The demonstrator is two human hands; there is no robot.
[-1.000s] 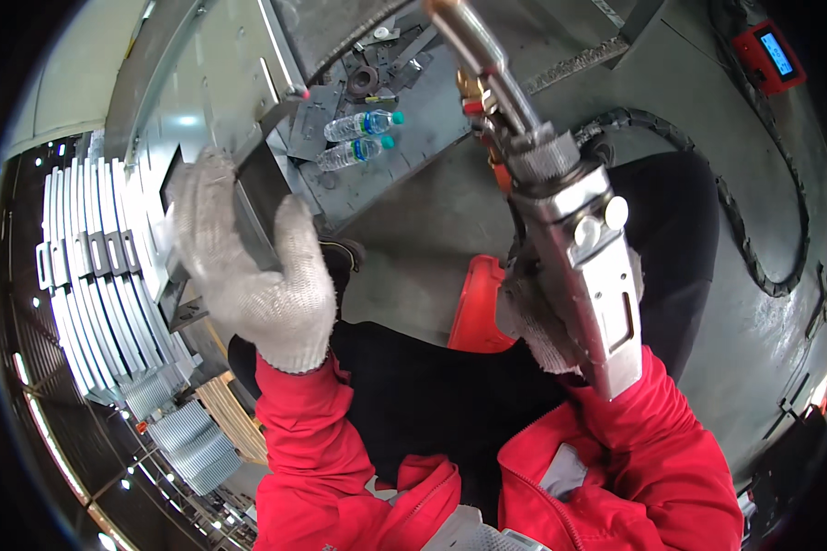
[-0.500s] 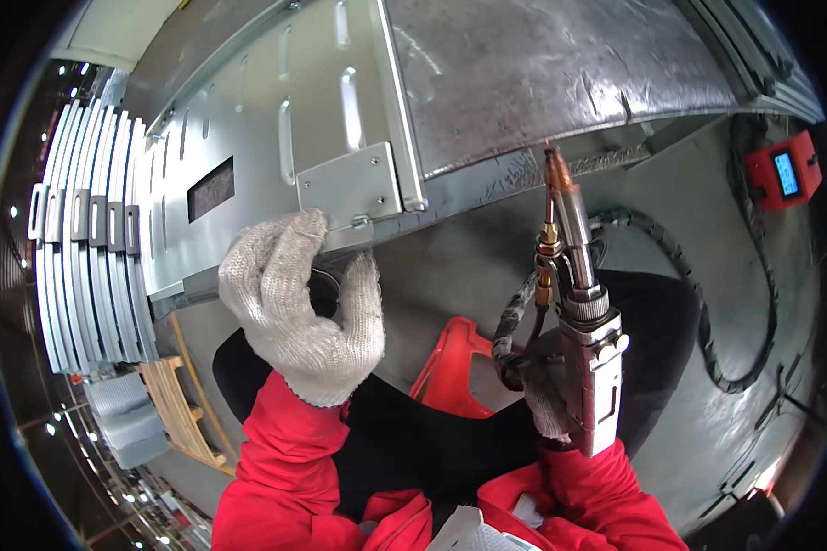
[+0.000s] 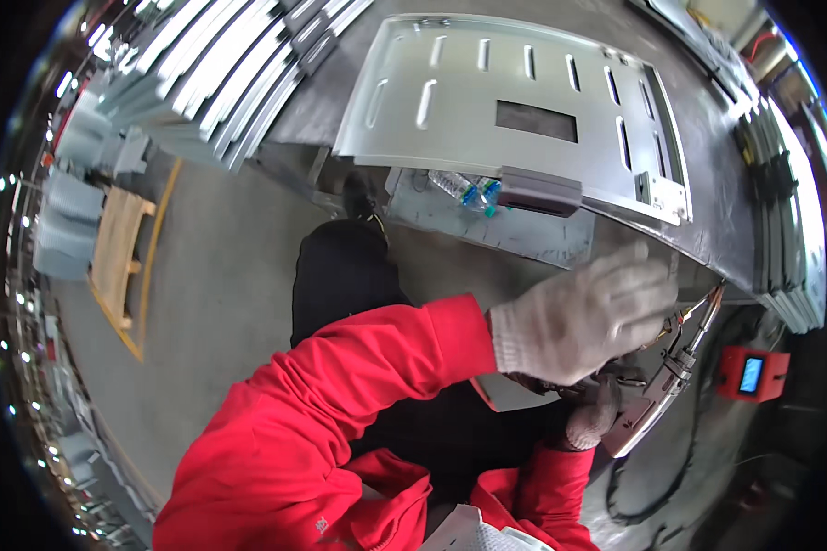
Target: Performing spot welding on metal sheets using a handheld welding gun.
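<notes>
My right hand point(image 3: 593, 418), in a knit glove, is closed round a welding gun point(image 3: 666, 386). The gun's copper tip points up and away, close to the table's near edge at the right. My left hand point(image 3: 583, 317), also gloved and blurred by motion, reaches across in front of the table with its fingers stretched out and nothing in them. Beyond it, a sheet-metal panel point(image 3: 441, 119) with several slots and a rectangular cut-out lies on the metal table point(image 3: 721, 220). A small bracket plate point(image 3: 662, 196) sits at the panel's near right corner; a grey handle-shaped piece point(image 3: 540, 191) is at its near edge.
Stacked metal panels point(image 3: 220, 73) stand at the left, more panels point(image 3: 790, 211) at the right. Plastic bottles point(image 3: 464, 188) lie on a lower shelf point(image 3: 533, 234). A red box with a screen point(image 3: 752, 374), a hose point(image 3: 689, 468) and a wooden pallet point(image 3: 119, 248) are around.
My view has turned left. My left hand has left the panel's edge by the bracket plate and swung right, before the table. The welding gun stays in my right hand, now tilted to the right.
</notes>
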